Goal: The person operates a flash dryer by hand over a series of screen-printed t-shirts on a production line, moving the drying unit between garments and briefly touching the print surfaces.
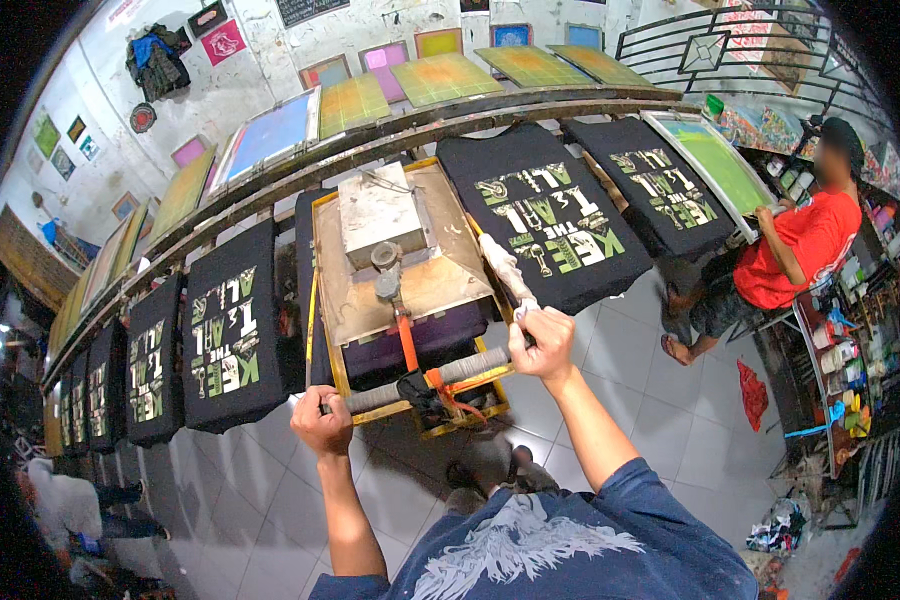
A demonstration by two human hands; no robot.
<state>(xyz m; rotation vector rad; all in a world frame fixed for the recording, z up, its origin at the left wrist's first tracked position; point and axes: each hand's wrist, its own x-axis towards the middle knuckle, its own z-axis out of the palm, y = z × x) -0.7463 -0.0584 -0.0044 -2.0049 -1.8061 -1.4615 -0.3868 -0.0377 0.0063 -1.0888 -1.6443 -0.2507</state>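
My left hand (321,416) is closed on the left end of a grey wrapped crossbar (380,398) of a yellow-framed press (365,195), low in front of me. My right hand (542,345) is closed at the bar's right end, beside a white cloth-wrapped length (500,270). The press has a beige plate with a pale block (370,200) on top, a round fitting (384,258) and an orange arm (404,338). Dark purple fabric (450,330) shows beneath it. Black printed shirts on boards lie either side, the nearest at right (530,160) and at left (220,390).
A rail (580,103) with leaning screens runs behind the shirts. A person in red (800,240) holds a green screen at right, beside a cluttered rack (840,380). Another person (70,500) is at lower left. A red cloth (752,395) lies on the tiled floor.
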